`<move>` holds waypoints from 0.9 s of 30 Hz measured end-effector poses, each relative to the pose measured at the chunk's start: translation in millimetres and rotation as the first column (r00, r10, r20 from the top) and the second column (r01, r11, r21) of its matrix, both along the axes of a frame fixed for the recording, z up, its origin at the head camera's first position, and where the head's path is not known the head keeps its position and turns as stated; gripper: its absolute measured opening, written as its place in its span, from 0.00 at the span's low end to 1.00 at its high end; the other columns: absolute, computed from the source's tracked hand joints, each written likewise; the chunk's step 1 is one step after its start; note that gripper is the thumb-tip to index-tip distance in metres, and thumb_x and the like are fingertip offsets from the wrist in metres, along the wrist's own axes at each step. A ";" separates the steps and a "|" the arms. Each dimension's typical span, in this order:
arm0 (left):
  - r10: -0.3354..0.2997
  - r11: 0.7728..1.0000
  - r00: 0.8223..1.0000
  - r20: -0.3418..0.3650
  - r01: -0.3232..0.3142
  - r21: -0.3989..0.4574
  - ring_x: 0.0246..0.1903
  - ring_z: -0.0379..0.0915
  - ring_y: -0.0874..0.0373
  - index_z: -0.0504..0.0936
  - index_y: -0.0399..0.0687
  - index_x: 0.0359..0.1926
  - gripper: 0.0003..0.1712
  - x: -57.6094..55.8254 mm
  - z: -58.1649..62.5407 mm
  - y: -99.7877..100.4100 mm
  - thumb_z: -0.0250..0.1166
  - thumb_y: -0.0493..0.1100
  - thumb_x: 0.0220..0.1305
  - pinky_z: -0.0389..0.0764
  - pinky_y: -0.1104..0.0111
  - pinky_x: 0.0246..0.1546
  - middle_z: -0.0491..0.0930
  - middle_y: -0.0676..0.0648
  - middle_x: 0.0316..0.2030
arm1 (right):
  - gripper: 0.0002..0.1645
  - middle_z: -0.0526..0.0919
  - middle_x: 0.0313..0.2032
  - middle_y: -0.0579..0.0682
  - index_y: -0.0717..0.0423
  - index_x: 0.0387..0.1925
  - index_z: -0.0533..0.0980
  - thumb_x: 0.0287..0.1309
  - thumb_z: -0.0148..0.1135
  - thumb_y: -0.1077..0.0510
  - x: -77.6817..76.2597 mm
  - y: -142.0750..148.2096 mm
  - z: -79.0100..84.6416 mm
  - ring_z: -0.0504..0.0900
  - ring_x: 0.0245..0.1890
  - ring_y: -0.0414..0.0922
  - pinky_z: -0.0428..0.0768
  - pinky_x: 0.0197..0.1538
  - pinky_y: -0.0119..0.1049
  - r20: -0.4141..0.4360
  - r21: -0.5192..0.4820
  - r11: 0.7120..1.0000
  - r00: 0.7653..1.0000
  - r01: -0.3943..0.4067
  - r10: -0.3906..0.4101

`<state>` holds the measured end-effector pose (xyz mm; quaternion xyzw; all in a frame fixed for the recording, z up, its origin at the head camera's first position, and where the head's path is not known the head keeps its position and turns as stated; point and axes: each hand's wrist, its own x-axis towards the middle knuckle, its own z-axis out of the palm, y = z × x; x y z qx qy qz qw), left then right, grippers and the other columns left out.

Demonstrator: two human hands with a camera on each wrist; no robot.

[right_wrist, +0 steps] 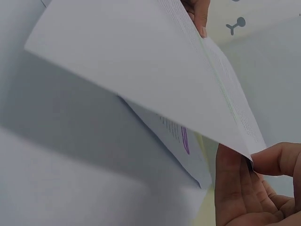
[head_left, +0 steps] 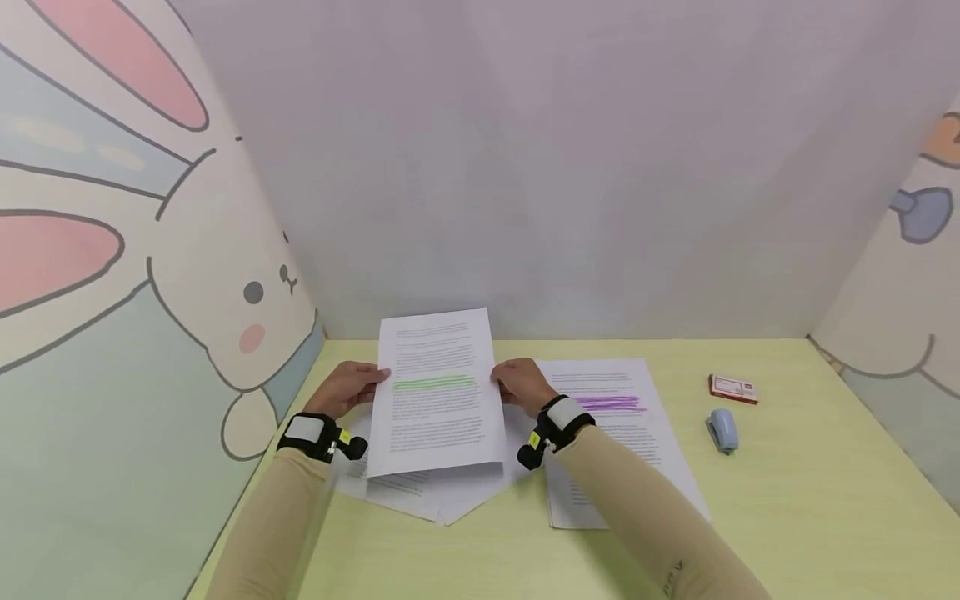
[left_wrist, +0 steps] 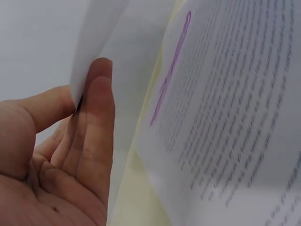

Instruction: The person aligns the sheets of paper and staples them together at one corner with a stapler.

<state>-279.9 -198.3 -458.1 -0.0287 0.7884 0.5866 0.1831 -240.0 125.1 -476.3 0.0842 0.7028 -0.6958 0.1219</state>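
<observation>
A printed sheet of paper [head_left: 435, 417] with green highlighted lines is held up, tilted, above the table. My left hand [head_left: 350, 389] pinches its left edge between thumb and fingers, as the left wrist view shows close up. On the opposite edge, my right hand [head_left: 522, 383] pinches the sheet the same way, its thumb [right_wrist: 277, 157] on the printed face. Beneath it lie several spread papers [head_left: 465, 496], mostly covered. In the left wrist view a page with a purple mark [left_wrist: 225, 94] lies behind the fingers.
A stack of printed sheets [head_left: 633, 442] with purple highlighting lies to the right, partly under my right forearm. Farther right are a small red-and-white box [head_left: 733, 388] and a light blue stapler [head_left: 723, 431]. A wall [head_left: 562, 208] rises behind the yellow table [head_left: 810, 500].
</observation>
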 end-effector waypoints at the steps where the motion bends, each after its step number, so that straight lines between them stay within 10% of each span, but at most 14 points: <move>1: -0.007 1.000 1.000 -0.001 0.007 0.012 0.38 0.85 0.58 0.75 0.26 0.62 0.24 -0.2 0.8 2.7 0.63 0.42 0.74 0.84 0.71 0.37 0.86 0.40 0.45 | 0.13 0.85 0.40 0.59 0.69 0.46 0.81 0.67 0.56 0.65 0.2 2.9 0.3 0.84 0.33 0.46 0.82 0.36 0.36 0.000 0.001 1.000 1.000 0.005 -0.005; 27: -0.145 0.985 0.989 -0.024 0.146 0.089 0.34 0.84 0.57 0.80 0.28 0.54 0.19 -4.6 -1.7 84.5 0.65 0.41 0.71 0.85 0.65 0.40 0.86 0.44 0.38 | 0.16 0.83 0.40 0.60 0.73 0.50 0.78 0.68 0.55 0.64 20.8 92.0 -2.4 0.82 0.33 0.46 0.80 0.37 0.36 -0.029 0.048 0.994 0.995 0.093 -0.092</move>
